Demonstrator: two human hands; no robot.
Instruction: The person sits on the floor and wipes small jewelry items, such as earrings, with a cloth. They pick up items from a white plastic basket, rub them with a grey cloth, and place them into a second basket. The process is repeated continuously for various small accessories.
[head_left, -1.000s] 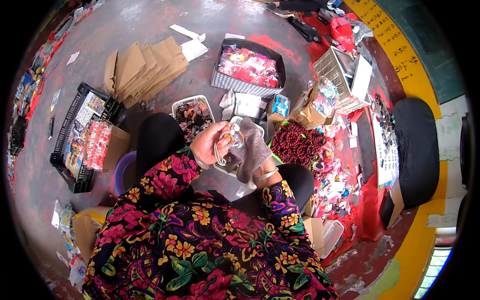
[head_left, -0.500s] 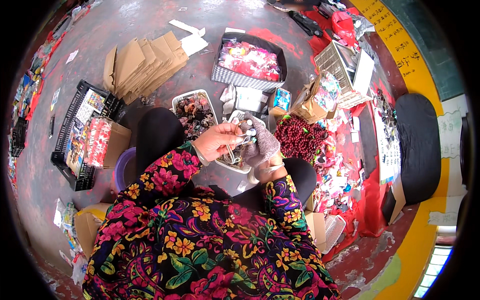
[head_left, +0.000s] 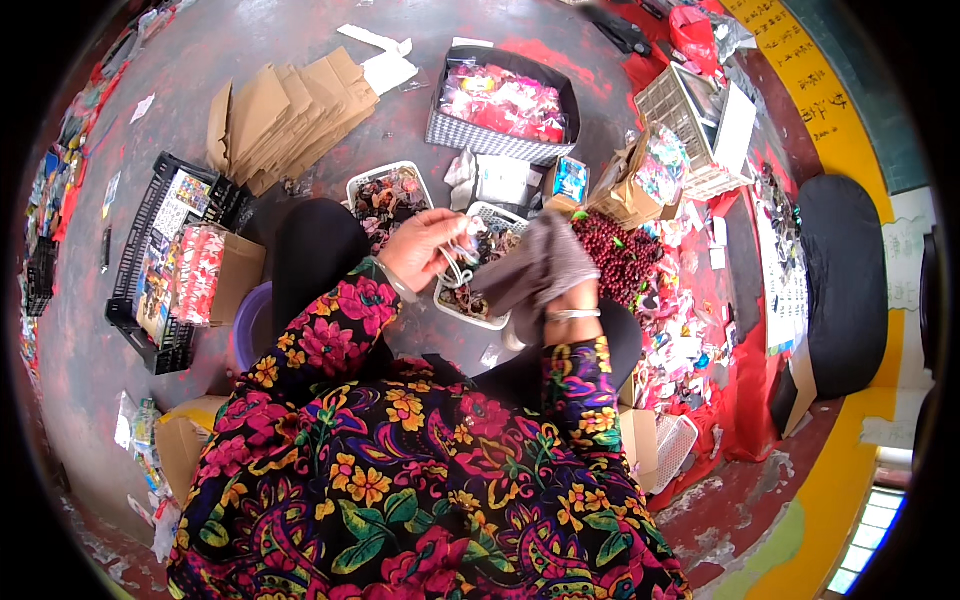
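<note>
My left hand point(head_left: 418, 250) is closed in a pinch on a looped white cord point(head_left: 457, 272) with small pale, shiny pieces at the fingertips; their exact kind is unclear. To its right, my right hand point(head_left: 575, 300) grips a greyish-mauve cloth point(head_left: 540, 262), which drapes over and hides most of the fingers. The cloth is blurred. Beneath both hands stands a white basket point(head_left: 492, 322) of small mixed hair-tie-like pieces, partly covered by the cloth. Just beyond my left hand is another white basket point(head_left: 352, 190) filled with dark and pinkish small pieces.
A heap of dark red beads point(head_left: 625, 258) lies right of the cloth. Farther out are a checkered bin point(head_left: 490, 135) of pink packets, a small blue-and-tan box point(head_left: 568, 185) and folded cardboard point(head_left: 290, 125). On the left stand a black crate point(head_left: 150, 345) and a purple tub point(head_left: 252, 325).
My hands have moved apart: the right hand with the cloth has gone right, the left hand slightly left and up with the white cord. The cloth now hangs looser and spreads leftward.
</note>
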